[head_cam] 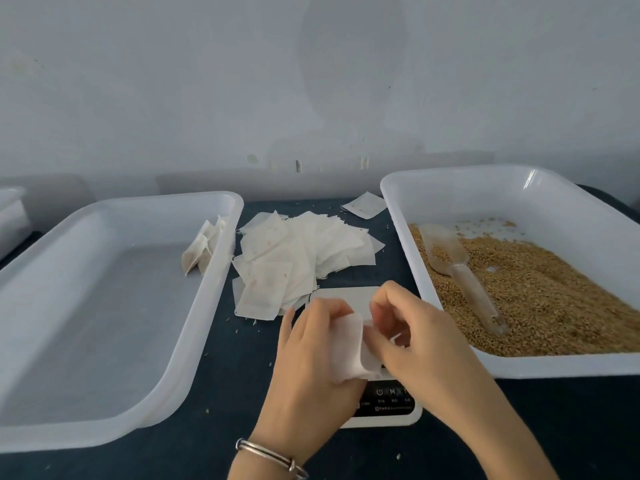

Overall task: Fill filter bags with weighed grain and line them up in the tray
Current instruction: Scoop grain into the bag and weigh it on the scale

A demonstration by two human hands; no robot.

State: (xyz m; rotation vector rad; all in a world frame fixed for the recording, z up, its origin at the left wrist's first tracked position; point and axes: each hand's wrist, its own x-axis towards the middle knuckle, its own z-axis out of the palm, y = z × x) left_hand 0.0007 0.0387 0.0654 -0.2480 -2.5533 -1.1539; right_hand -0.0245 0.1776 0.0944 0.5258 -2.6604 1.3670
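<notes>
**Tight in the middle, roomy on the left**

From my seat, the left tray (114, 320) is mostly open floor, just filled bags (204, 247) leaning in its far right corner. Between the trays, the loose bag pile (298, 258) and scale (384, 407) crowd the tabletop (235, 375). A scoop (457, 271) lies across the grain tray (450, 188).

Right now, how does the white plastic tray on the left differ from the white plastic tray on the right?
The white plastic tray on the left holds only a few filled filter bags leaning against its far right wall; the white plastic tray on the right holds loose golden grain over most of its floor. A clear plastic scoop lies in the right tray; the left has none. Both are shallow, rectangular, with rounded corners.
</notes>
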